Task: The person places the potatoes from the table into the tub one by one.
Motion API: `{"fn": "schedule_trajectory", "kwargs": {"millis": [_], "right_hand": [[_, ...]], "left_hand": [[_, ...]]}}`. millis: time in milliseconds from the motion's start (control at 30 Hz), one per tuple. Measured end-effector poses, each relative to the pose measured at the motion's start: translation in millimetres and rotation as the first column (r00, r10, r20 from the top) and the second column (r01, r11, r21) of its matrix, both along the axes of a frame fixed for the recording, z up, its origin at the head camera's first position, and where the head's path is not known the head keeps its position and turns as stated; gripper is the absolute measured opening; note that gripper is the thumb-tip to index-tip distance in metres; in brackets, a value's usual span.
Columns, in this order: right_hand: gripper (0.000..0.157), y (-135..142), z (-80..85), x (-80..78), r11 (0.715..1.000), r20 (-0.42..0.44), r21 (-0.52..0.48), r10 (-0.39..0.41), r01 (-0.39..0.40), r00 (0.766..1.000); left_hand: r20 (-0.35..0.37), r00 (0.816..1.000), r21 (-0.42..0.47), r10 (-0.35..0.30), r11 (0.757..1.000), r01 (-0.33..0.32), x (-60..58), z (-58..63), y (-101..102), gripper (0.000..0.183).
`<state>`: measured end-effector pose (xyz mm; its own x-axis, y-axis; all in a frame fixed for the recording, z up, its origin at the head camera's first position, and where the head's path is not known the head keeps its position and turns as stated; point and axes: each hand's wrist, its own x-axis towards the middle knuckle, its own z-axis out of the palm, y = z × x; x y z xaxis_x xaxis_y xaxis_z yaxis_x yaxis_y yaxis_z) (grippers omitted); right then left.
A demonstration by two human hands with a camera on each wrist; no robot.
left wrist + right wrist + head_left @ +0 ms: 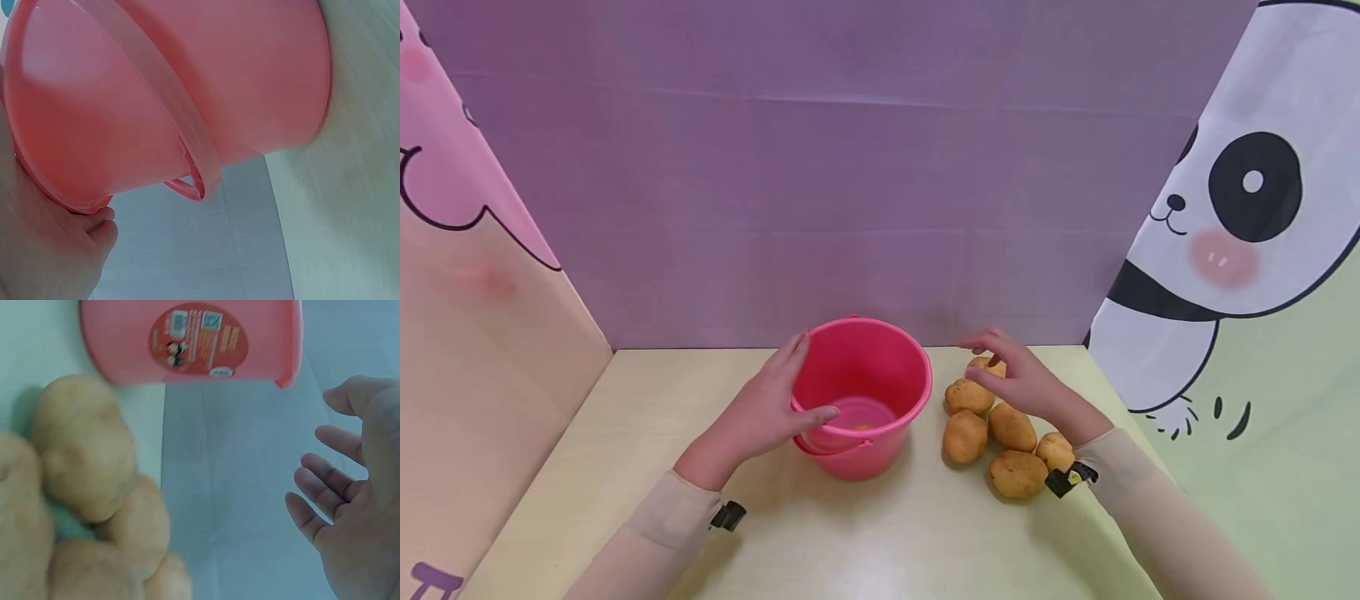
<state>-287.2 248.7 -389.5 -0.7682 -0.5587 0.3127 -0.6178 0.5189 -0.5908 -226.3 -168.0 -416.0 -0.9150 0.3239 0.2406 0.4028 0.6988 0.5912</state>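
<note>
A pink plastic bucket (859, 454) stands upright on the table, its handle (169, 94) hanging down against the side. My left hand (767, 408) grips the bucket's left rim, thumb over the near edge and fingers along the far-left side. Low inside the bucket a small yellow-brown patch (862, 427) shows, mostly hidden by the near wall. Right of the bucket lie several potatoes (1017, 474) in a loose cluster. Above the far potatoes hovers my right hand (1018, 379), fingers loosely bent and apart, holding nothing. The right wrist view shows its palm (369, 537) beyond the potatoes (84, 447).
The pale wooden table (880, 550) ends at a purple backdrop (850, 183). Side panels flank it, a panda panel (1285, 350) on the right and a pink-and-peach one (482, 317) on the left. The bucket carries a round red label (199, 340) facing the potatoes.
</note>
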Motion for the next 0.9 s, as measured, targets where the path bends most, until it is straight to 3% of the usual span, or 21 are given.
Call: {"fn": "schedule_trajectory", "kwargs": {"millis": [900], "right_hand": [[0.043, 95.6, -67.6, 35.7, 0.98, 0.002, 0.037, -0.195, 0.195, 0.981]], "left_hand": [[0.008, 1.0, 0.022, -0.002, 1.0, 0.002, 0.6, 1.6, 0.7, 0.128]]}}
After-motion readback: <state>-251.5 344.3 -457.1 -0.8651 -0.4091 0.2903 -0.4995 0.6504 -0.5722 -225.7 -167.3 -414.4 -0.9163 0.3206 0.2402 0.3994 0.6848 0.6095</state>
